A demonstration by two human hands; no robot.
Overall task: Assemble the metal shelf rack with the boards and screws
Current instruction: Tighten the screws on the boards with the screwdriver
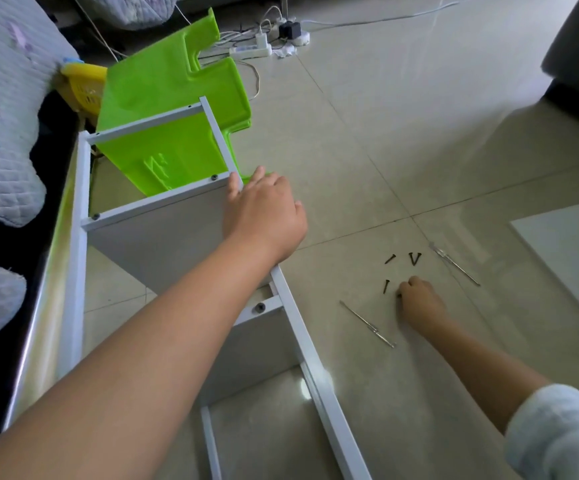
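The white metal shelf rack [83, 271] lies on its side on the tiled floor, with a grey board [163, 237] fitted between its rails. My left hand [263, 213] rests on the right rail at that board's corner, its fingers curled over the rail's top. Several dark screws [414, 258] lie loose on the floor to the right. My right hand [419, 299] is down among them, fingers curled and pinching a screw at its tips. A second grey board [267, 344] sits lower in the rack.
A white board [572, 258] lies flat at the right. Two thin screwdrivers [367, 323] [454, 263] lie beside the screws. A green plastic stool [173, 98] stands behind the rack. A quilted sofa [0, 116] runs along the left. A power strip [250, 50] with cables is at the back.
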